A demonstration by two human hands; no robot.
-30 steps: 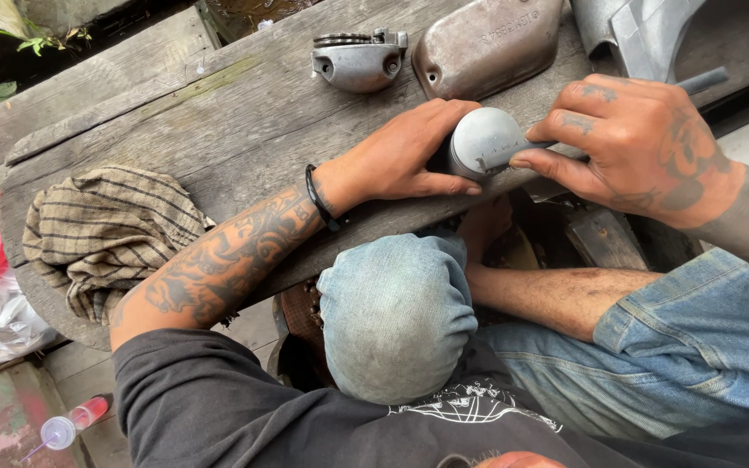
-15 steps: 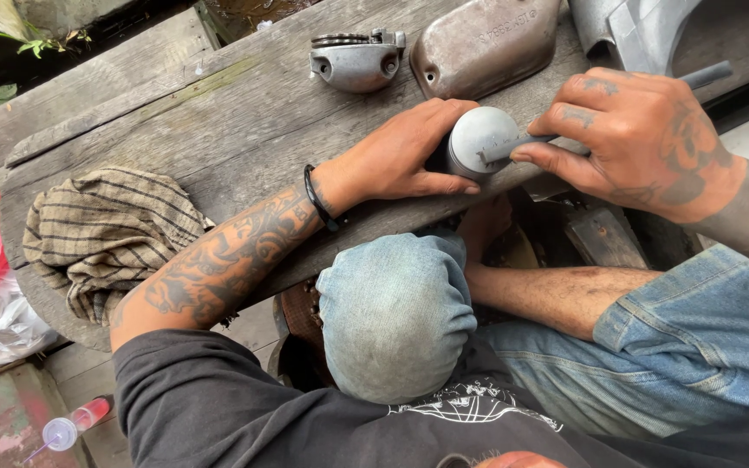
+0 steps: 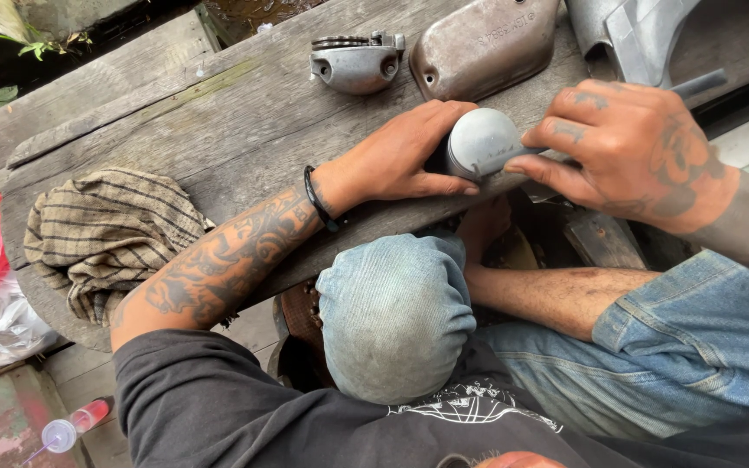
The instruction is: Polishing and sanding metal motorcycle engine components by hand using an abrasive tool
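Knee: a bent knee in faded blue denim (image 3: 394, 316) sits closest to the camera, just below the wooden plank's near edge.
Plank: the weathered grey wooden plank (image 3: 218, 139) runs across the view, and everything else is placed from it.
Left hand: the left hand (image 3: 400, 156) lies on the plank near its front edge, fingers curled around the side of the round grey metal piece, thumb tucked under it; a black band circles the wrist.
Metal piece: the rounded grey metal piece (image 3: 481, 143) rests on the plank close to the front edge, clamped between both hands.
Right hand: the right hand (image 3: 630, 152) comes in from the plank's right end, thumb and forefinger pinched on a thin dark tool whose tip touches the metal piece.
Cloth: a striped brown cloth (image 3: 106, 234) is bunched on the plank's left end.
Small casting: a small grey metal casting (image 3: 355, 62) lies toward the plank's far edge.
Cover: a rusty oblong metal cover (image 3: 483, 43) lies beside it, also at the far edge.
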